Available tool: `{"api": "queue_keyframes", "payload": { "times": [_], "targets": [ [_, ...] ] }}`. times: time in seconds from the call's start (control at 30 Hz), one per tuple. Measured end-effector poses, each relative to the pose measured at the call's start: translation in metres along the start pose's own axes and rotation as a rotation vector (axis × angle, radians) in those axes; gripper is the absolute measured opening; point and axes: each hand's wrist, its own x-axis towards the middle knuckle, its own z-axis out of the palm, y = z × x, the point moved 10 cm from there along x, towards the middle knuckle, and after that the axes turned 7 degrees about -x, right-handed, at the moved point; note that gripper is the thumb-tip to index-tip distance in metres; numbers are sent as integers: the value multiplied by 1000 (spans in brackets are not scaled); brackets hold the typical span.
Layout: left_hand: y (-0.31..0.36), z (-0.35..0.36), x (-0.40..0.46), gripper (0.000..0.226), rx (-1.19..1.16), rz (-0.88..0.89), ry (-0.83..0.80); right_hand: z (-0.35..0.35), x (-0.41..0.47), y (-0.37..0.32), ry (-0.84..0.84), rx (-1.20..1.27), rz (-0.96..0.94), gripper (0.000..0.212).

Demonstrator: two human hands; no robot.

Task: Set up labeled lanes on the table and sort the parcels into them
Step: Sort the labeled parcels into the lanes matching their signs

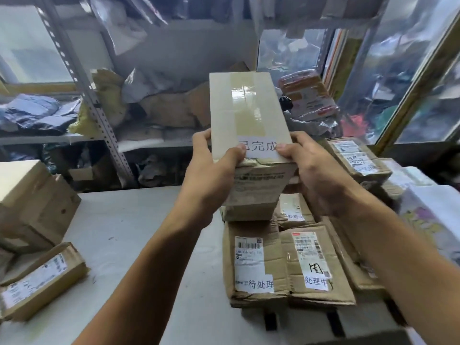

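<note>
Holding: both hands grip a tall taped parcel (249, 113) above the table (129, 235), near frame centre.
Left hand (214, 175): curled round the parcel's lower left edge, thumb pressing the white label (258, 146) reading 已完成.
Right hand (316, 175): curled round the lower right edge, thumb on the same label.
Held parcel: upright, tilted slightly away, shiny tape down its face; a second worn box (258, 188) sits just under it against the hands.
5 o'clock: two flat cardboard parcels side by side, one labelled 待处理 (261, 285), its neighbour 处理中 (316, 281).
3 o'clock: stacked parcels (358, 158).
9 o'clock: big plain box (32, 200).
8 o'clock: long parcel (42, 280).
12 o'clock: metal shelving (82, 78) behind.
</note>
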Motion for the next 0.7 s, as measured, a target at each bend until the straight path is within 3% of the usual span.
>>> {"api": "queue_keyframes", "payload": {
  "times": [0.43,0.7],
  "targets": [
    [-8,176,12,46,37,8,-71,-176,-16,29,100,23,5,15],
    [-5,288,42,56,59,-29,-62,-282,7,35,103,-72,18,14]
  ]
}}
